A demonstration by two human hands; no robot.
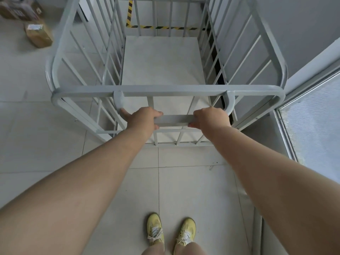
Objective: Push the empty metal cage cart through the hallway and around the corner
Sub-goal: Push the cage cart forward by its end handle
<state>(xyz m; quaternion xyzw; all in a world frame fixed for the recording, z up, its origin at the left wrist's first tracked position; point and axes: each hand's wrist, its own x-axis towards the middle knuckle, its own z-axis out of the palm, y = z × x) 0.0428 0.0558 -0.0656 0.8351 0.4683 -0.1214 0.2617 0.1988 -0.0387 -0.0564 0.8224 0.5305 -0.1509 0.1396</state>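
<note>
here the metal cage cart (165, 88) stands straight ahead of the person on the pale tiled floor (36, 144), its flat bottom bare and its barred sides rising on the left, right and far end. both arms reach forward to the handle bar (173, 120), a flat grey bar set just below the near top rail. the left hand (142, 117) is wrapped around the left part of that bar, fingers curled over the top and thumb under it. the right hand (211, 117) is clamped on the right part in the same way, with a short stretch of bare bar between the two hands. the cart's right side runs close along a grey wall (303, 34), and a frosted glass panel (316, 126) sits at the right edge. beyond the cart, yellow and black striped tape (165, 27) marks the floor. cardboard boxes (36, 34) lie on the floor at the far left. yellow shoes (171, 232) show at the bottom.
</note>
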